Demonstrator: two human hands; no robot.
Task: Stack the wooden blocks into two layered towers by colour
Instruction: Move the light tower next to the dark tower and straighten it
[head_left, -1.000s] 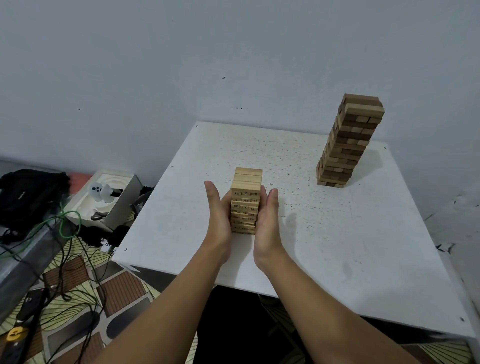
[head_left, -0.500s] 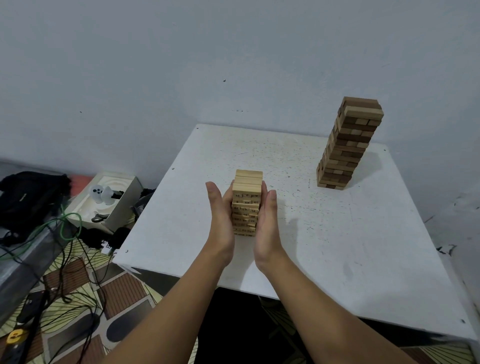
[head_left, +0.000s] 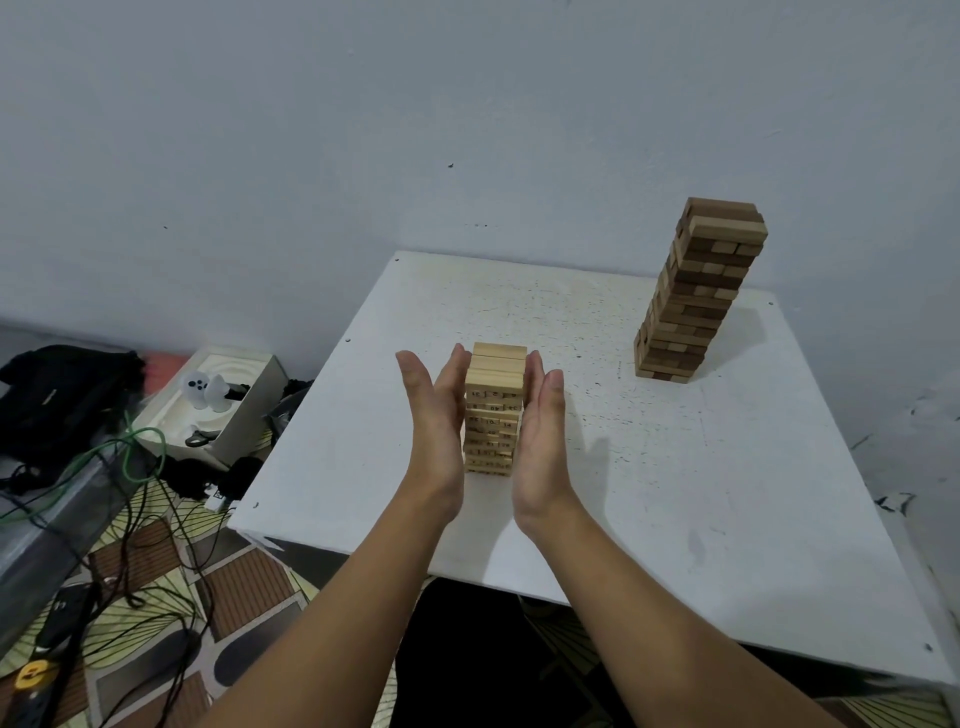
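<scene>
Both hands lifted slightly | left hand (head_left: 434, 415), right hand (head_left: 540, 421) flat (fingers straight) beside pale tower (head_left: 492, 410) | step: squaring; next: gentle release.

On the white table (head_left: 649, 467) stands a short tower of light wooden blocks (head_left: 492, 410) with small dark marks on its front. The left hand (head_left: 434, 415) and the right hand (head_left: 540, 426) stand flat on either side of it, fingers straight and pointing up; whether the palms touch it is not clear. A taller tower of brown blocks (head_left: 696, 291) stands well apart at the far right, near the grey wall (head_left: 363, 130). On the floor at left lie a white box (head_left: 218, 405), a black bag (head_left: 57, 395) and cables (head_left: 135, 519).
</scene>
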